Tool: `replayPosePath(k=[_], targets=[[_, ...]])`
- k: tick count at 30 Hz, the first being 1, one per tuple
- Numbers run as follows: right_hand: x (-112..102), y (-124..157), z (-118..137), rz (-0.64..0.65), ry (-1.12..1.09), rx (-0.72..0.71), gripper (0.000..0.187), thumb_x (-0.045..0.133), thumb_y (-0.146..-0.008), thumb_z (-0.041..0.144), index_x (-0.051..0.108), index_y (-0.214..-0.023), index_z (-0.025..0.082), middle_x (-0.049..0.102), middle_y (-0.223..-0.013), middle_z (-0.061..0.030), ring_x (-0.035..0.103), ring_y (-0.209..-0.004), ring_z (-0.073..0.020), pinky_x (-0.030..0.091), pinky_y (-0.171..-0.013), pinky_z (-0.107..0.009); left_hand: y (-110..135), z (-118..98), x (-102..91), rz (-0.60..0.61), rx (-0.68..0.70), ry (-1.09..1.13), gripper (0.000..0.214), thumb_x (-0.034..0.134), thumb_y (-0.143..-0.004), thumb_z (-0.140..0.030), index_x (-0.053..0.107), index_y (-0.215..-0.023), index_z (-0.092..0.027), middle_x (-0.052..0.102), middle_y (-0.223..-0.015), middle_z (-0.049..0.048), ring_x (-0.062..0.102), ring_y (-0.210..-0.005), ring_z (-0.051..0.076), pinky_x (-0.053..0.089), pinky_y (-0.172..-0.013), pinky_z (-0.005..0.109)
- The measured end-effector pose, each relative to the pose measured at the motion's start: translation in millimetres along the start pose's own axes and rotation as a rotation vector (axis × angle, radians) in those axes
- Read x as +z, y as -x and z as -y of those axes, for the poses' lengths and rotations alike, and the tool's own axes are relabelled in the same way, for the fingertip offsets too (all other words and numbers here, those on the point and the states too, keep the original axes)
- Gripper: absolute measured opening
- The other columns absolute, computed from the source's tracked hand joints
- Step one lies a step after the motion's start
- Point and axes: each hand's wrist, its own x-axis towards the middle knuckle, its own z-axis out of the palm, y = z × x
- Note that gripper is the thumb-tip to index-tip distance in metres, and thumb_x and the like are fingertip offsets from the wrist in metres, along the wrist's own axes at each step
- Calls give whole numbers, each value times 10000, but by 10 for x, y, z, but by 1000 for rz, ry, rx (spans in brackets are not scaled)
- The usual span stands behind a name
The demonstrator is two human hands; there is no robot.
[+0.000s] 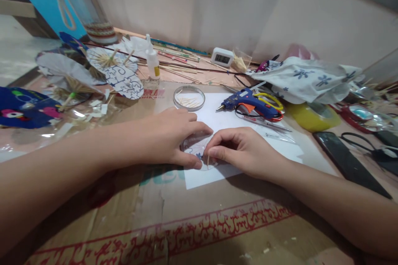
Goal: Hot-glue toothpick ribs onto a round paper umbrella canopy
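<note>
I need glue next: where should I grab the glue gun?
Take the glue gun by its blue handle, from above on the right side. It lies flat, nozzle pointing left, so the tip faces away; mind the scissors beside it. The right hand holds a toothpick.

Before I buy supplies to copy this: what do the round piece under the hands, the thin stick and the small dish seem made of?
The round piece looks like thin matte paper, printed in blue. The stick seems pale wood or bamboo, toothpick-thin. The dish is clear and glossy, either plastic or glass.
</note>
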Motion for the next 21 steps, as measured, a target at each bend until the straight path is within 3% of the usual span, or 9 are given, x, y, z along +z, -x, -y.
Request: replayPosePath(k=[13,21], targets=[[-1,3,10,8,40,-33,157,683,-895,156,760,-764,194,767,-714,27,672,-676,-126,501,-661,-236,9,-13,-18,18,-18,1,600,775,-858,-632,675,-1371,-336,703,-1092,46,629,-1001,272,403,-805,336],[43,31,-67,-119,380,-356,144,741,-913,73,830,-885,182,817,-815,1,709,-713,-119,497,-685,-215,11,1,-2,20,-31,-3,669,743,-867,-677,637,-1431,-331,698,-1124,62,631,-1008,284,401,-804,348]])
